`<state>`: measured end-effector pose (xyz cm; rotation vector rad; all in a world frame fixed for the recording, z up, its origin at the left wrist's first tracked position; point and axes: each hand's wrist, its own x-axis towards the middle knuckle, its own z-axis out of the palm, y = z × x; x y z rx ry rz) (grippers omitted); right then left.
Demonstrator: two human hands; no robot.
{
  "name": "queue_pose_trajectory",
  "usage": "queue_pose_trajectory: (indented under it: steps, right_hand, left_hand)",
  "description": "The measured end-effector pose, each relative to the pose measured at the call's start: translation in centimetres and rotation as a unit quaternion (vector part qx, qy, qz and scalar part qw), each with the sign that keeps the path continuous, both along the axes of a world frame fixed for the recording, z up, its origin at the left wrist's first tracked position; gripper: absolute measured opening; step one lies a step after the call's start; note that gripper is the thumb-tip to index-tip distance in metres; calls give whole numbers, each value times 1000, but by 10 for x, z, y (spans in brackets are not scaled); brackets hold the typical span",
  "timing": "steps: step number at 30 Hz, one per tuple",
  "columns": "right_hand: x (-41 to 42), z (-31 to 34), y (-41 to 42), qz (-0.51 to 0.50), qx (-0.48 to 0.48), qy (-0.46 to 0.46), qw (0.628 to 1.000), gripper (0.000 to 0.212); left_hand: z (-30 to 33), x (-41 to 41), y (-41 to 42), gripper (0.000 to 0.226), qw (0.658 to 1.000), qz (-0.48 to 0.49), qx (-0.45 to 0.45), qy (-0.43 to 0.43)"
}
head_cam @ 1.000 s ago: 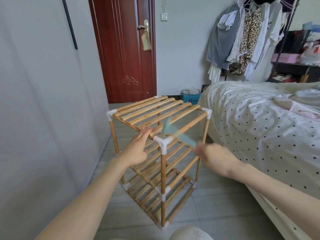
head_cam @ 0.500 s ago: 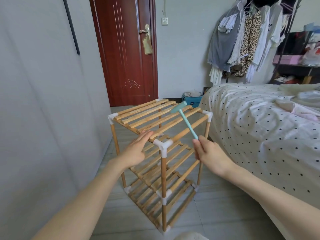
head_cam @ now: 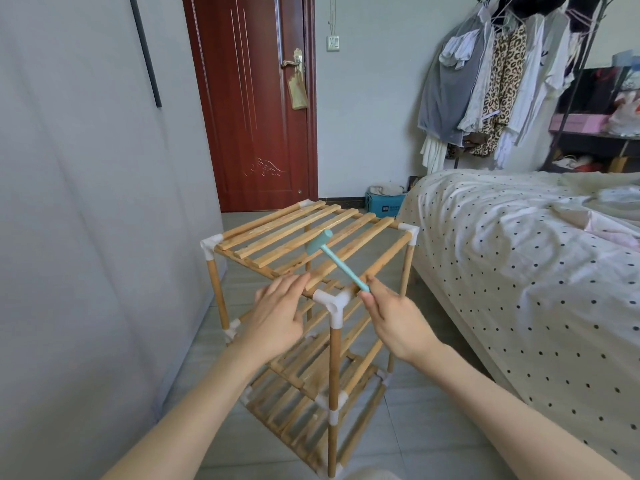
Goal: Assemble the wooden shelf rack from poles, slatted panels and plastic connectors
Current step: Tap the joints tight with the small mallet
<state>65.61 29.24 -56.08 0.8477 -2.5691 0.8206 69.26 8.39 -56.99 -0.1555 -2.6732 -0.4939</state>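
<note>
Teal hammer (head_cam: pixel 337 259), tan rack (head_cam: pixel 304 233), dotted bedspread (head_cam: pixel 519 265)

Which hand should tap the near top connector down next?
Right hand: it already pinches the mallet by the handle end, head over the top panel. Left hand rests flat on the rail beside the connector, steadying.

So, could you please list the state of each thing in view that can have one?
Three-tier wooden slatted shelf rack: upright on the floor, all tiers in place.
Small teal plastic hammer: raised, head over the top panel.
Right hand: grips the hammer's handle end.
Left hand: fingers straight, resting on the top front rail.
Dark red wooden door: closed.
</note>
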Motion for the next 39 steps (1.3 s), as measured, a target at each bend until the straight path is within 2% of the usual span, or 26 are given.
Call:
queue_pose_trajectory:
  steps: [4, 10, 12, 14, 16, 18, 20, 22, 25, 28, 30, 33, 35, 37, 39]
  right_hand:
    - [-6, 10, 27, -34, 53, 11, 998, 43]
    - [-36, 21, 70, -140, 73, -26, 987, 36]
    - [-46, 24, 86, -175, 63, -47, 981, 39]
    - [-53, 28, 97, -200, 59, -67, 976, 39]
    - [-57, 34, 99, -215, 43, -84, 972, 39]
    - [-55, 37, 92, -228, 38, -73, 970, 34]
    - [-44, 34, 74, -216, 25, -35, 975, 28]
    - [-29, 28, 49, -165, 5, -5, 986, 22]
    - [-17, 12, 14, -100, -18, 21, 995, 28]
    - [-18, -5, 1, -115, -33, 76, 990, 32]
    - [-25, -6, 6, -124, -35, 81, 988, 36]
    - [-42, 2, 19, -99, -23, 48, 994, 42]
    - [-53, 14, 26, -73, -65, -18, 995, 40]
    - [-57, 29, 29, -69, -116, -99, 986, 38]
    - [-52, 42, 25, -80, -127, -132, 980, 35]
  left_hand:
    - [8, 3, 20, 66, 998, -9, -58, 34]
    - [16, -10, 80, 67, 992, -79, -97, -2]
    - [18, -14, 98, 67, 987, -128, -86, -33]
    - [23, -17, 105, 65, 983, -166, -37, -68]
    - [27, -20, 96, 64, 983, -177, -25, -42]
    - [30, -23, 69, 63, 988, -146, -33, 23]
    - [30, -27, 28, 60, 996, -72, -23, 43]
    - [27, -25, -16, 51, 1000, -2, -1, 3]
    - [18, -9, -49, 46, 998, 8, 9, -59]
    - [11, 4, -47, 40, 999, 21, 11, -23]
    - [11, 8, -40, 39, 999, 42, -7, -1]
    - [12, 14, -29, 43, 999, 31, -31, 12]
    - [14, 18, -28, 50, 1000, 1, -21, -2]
    - [16, 19, -37, 60, 998, -30, 33, -46]
    - [17, 17, -53, 71, 990, -52, 73, -108]
